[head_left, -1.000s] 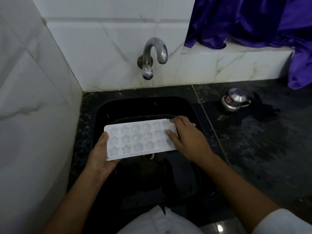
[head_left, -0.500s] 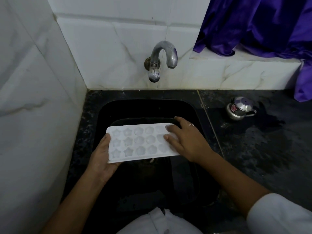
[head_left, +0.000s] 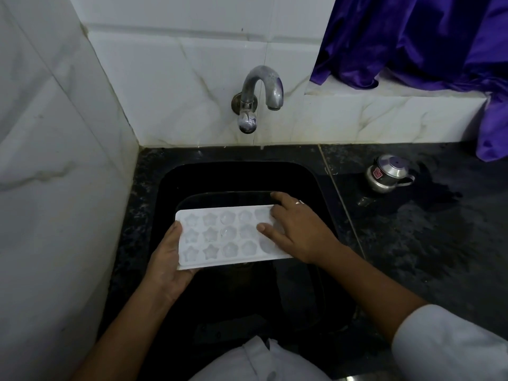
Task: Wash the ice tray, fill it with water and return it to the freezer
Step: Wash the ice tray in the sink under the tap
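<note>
White ice tray (head_left: 228, 235) held level over black sink (head_left: 310, 182), below dry tap (head_left: 261, 92). Left hand (head_left: 167, 259) grips tray's left end; right hand (head_left: 297, 232) lies spread across right-end cups. Steel pot (head_left: 387, 177) on wet counter (head_left: 439, 229).

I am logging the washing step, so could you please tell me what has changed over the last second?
The right hand slid leftward across the ice tray, its fingers now spread over the right-end moulds rather than curled at the edge. The left hand keeps gripping the tray's left end over the sink. The tap stays dry.
</note>
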Action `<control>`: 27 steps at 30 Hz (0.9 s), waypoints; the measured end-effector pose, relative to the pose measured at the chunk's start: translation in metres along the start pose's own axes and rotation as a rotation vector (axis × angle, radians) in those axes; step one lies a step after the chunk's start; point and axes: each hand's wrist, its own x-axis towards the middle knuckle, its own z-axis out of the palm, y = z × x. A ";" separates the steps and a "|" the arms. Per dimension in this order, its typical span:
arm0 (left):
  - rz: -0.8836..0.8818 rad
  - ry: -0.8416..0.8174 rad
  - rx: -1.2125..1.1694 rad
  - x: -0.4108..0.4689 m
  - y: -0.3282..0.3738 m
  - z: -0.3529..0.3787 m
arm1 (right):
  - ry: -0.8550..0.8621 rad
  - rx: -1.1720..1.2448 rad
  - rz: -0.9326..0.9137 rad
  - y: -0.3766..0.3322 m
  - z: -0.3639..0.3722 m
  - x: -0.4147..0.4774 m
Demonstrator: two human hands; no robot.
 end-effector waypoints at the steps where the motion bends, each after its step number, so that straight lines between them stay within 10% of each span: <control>1: 0.000 -0.001 -0.003 0.000 -0.001 -0.001 | 0.006 0.014 0.016 0.001 0.001 0.000; 27: -0.004 -0.013 -0.051 -0.001 -0.009 -0.007 | -0.020 -0.076 0.002 0.003 0.001 -0.023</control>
